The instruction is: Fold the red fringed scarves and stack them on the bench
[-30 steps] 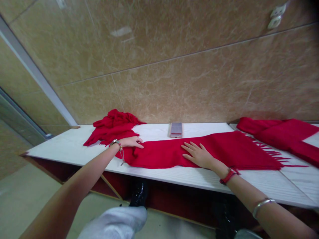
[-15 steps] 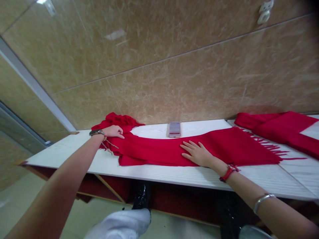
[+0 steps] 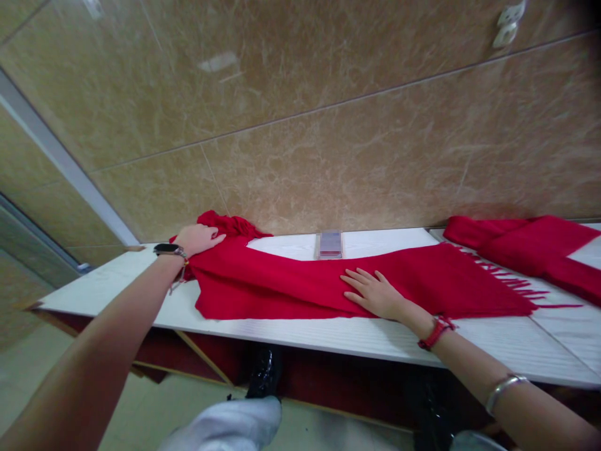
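A red fringed scarf (image 3: 282, 285) runs lengthwise along a white tabletop (image 3: 113, 285), its tasselled end at the right and its left end bunched up against the wall. My left hand (image 3: 200, 239) is closed on the scarf at the bunched part, with the fingertips partly hidden in the cloth. On the scarf's middle stretch, my right hand (image 3: 375, 294) lies flat, palm down with fingers spread. A slanting crease crosses the cloth between the two hands.
Behind the scarf's middle lies a phone-like device (image 3: 330, 244) in a clear case. A second red scarf (image 3: 530, 244) rests folded at the right. A tan marbled wall (image 3: 300, 156) borders the table's back, carrying a small white cat figure (image 3: 509, 25). Below are open shelves (image 3: 328, 382).
My left hand has moved left and slightly back, drawing the scarf's near left edge leftward and spreading that part wider. My right hand stays flat in place on the cloth.
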Tool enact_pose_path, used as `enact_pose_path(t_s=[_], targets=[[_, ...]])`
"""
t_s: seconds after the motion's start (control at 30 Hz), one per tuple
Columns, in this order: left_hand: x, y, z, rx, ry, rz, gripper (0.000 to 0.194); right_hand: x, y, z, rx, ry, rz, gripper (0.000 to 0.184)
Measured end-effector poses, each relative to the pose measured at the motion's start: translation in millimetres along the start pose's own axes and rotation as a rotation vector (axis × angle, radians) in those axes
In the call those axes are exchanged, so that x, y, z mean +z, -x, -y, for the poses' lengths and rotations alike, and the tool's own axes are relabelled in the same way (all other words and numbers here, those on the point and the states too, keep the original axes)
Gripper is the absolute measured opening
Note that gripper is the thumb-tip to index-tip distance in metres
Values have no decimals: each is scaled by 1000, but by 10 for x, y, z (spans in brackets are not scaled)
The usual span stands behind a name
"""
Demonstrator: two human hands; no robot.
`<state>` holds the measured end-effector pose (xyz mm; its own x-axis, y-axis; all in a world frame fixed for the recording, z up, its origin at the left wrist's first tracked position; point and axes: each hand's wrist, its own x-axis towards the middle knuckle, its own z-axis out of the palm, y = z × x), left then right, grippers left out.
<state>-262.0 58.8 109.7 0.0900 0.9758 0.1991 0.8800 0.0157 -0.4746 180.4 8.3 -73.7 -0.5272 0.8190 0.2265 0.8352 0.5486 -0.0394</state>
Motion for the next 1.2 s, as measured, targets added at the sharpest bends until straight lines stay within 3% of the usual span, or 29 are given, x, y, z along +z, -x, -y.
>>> enact_pose_path(t_s=[0.07,0.17,0.3,0.4,0.47,0.63,0.77,0.9,1.03,1.2], targets=[[23,-9,-144,-42,-105,-18,40,3,2,-3,-5,1,-3,53],[174,66,-635,3,-75,-1,31,-27,10,7,-3,-1,7,54],[298,344,-1472,384,283,-90,42,-99,19,35,5,8,42,56],[229,611,-1837,704,423,28,47,-138,18,47,9,6,64,57],[147,758,-1888,783,432,51,47,-151,17,49,7,-3,73,57],[2,925,-1770,875,357,-2,37,-153,16,47,25,-21,76,56],[-16,860,-1754,809,254,-6,37,-142,16,46,29,-29,69,55],[-83,753,-1675,765,337,-49,24,-145,11,47,40,-34,70,53],[-85,867,-1601,792,345,-111,22,-151,8,39,38,-52,72,53],[7,1047,-1673,866,234,4,25,-138,9,43,39,-79,72,53]])
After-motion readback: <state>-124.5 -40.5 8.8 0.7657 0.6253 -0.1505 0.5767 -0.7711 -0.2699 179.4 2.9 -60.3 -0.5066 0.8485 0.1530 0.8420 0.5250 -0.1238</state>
